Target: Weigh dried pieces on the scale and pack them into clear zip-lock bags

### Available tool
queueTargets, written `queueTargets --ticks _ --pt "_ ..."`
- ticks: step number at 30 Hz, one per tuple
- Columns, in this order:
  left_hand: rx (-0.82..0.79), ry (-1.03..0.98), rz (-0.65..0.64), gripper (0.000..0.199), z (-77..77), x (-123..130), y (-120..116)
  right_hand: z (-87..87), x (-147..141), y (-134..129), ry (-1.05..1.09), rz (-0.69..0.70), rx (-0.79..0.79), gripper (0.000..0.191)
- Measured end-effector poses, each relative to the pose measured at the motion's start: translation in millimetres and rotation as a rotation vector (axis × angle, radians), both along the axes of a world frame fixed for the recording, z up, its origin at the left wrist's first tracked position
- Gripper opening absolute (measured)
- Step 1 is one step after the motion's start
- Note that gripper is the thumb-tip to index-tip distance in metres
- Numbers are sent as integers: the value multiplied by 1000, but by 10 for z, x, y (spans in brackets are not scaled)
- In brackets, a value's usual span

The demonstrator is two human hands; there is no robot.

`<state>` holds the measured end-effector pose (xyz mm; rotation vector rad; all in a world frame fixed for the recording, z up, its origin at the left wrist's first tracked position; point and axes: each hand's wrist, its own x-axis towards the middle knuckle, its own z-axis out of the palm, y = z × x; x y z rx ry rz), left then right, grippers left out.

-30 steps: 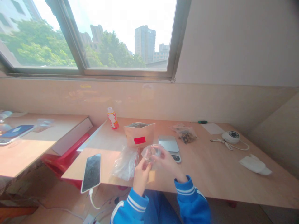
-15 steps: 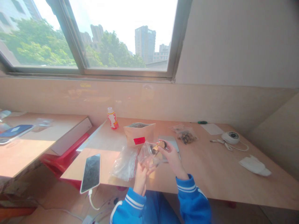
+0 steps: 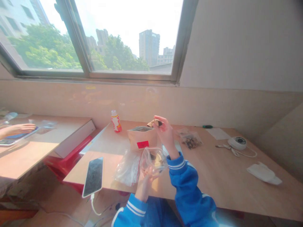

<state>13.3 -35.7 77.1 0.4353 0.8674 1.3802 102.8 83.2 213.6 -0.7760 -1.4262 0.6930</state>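
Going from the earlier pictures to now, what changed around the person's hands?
The right hand has risen away from the clear zip bag, pinching a brown dried piece above the kraft pouch. The left hand still holds the bag. Another person's hand has appeared over the side table. The phone stayed put.

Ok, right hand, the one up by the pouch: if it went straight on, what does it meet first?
Likely the beige wall below the window: the right hand, pinching a brown piece, points up and away, passing above the kraft pouch. Depth is unclear, so the pouch could come first.
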Motion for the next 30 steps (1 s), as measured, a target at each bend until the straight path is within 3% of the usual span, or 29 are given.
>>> queueTargets --ticks 4,8,16,22,30 --pt "8 34 32 92 56 -39 -21 -197 -212 177 -335 190 156 27" --pt "-18 56 87 87 22 -67 -4 -387 -247 237 -419 169 196 35" --pt "-16 29 95 98 -27 -39 31 -342 -240 238 -739 142 382 30" --pt "47 11 74 80 31 -64 0 -313 -273 182 -666 66 246 22" --pt "28 36 71 89 -14 -93 37 -262 -246 144 -535 63 140 28"
